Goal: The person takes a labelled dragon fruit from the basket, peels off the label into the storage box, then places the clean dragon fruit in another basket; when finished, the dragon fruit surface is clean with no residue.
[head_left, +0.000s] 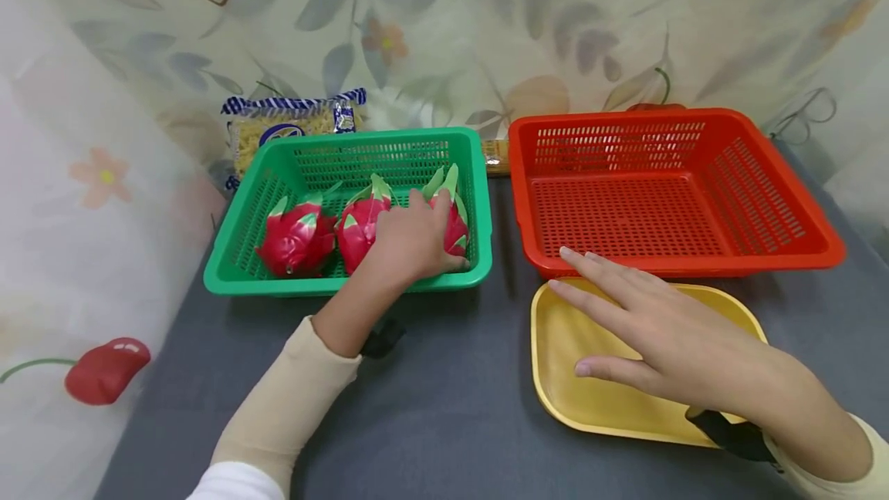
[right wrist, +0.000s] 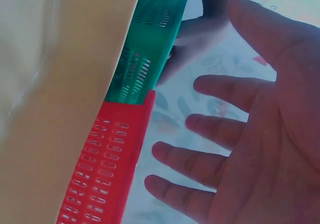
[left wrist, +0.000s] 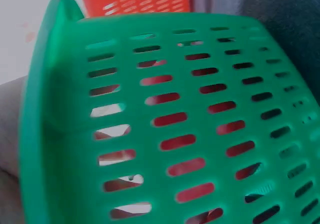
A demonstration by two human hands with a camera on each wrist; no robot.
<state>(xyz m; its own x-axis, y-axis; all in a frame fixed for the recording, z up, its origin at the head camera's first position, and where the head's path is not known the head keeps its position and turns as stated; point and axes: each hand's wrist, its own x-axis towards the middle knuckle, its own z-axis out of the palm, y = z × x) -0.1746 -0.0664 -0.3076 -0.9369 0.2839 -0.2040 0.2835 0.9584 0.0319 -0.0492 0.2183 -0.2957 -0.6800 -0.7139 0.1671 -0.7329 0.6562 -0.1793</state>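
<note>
One green basket [head_left: 260,285] carries three dragon fruit [head_left: 295,244] in a row, the fingers of my left hand [head_left: 413,241] curved round the rightmost, near the basket's right wall. A narrow strip of desk [head_left: 503,253] runs between its rim and that of one red basket [head_left: 618,214]; nearer me, the desk widens, leaving room between my arms. My right hand [head_left: 667,330], fingers spread and holding nothing, hovers over one yellow tray [head_left: 556,376] in front of the red rim.
</note>
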